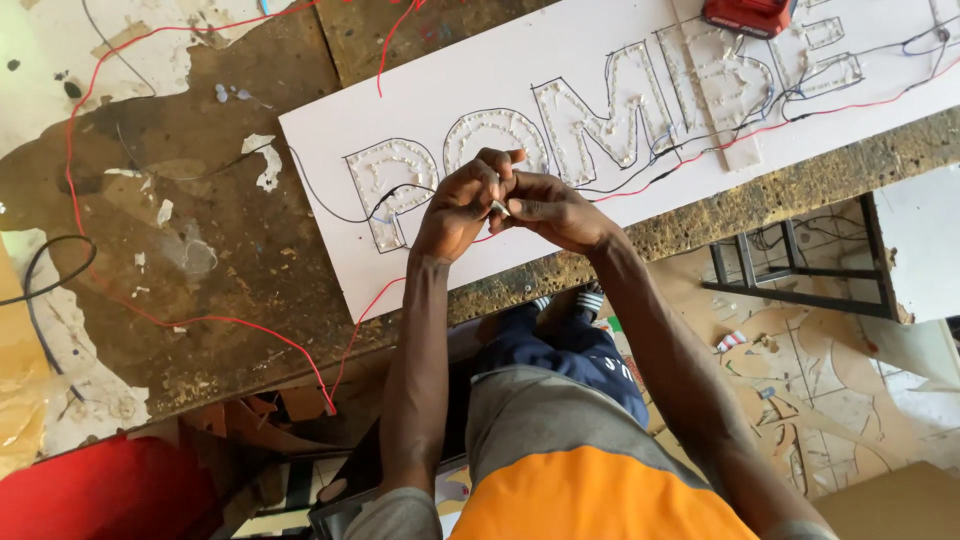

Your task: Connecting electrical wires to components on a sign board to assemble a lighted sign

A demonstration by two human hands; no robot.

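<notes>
Nearest the camera sits the person's own body: an orange and grey shirt (590,480) and dark blue trousers (570,350); to the lower left lies a red object (100,495), only partly in view; from the shirt 2 bare forearms rise toward the bench edge; the left hand (462,205) and the right hand (555,210) meet just above the near edge of a white sign board (330,190), fingertips touching one another; the fingers of both hands are curled and pinched together on a small pale piece (499,207), and what that piece is cannot be told at this size, though a thin red wire (370,300) runs from beneath the hands down off the board and over the bench edge; the hands hover over the gap between the 1st 2 outlined letters, each letter filled with rows of tiny pale beads (390,175) and traced by dark wire; the board rests slantwise on a worn, paint-stained wooden workbench (200,260), with a longer red wire looping across the wood to the left; farther along the board, thin black, blue and red wires tangle over the later letters; at the far top edge stands a red tool (748,14), cut off by the frame; to the right, beyond the bench, a dark metal frame (790,270) stands on a littered floor.
</notes>
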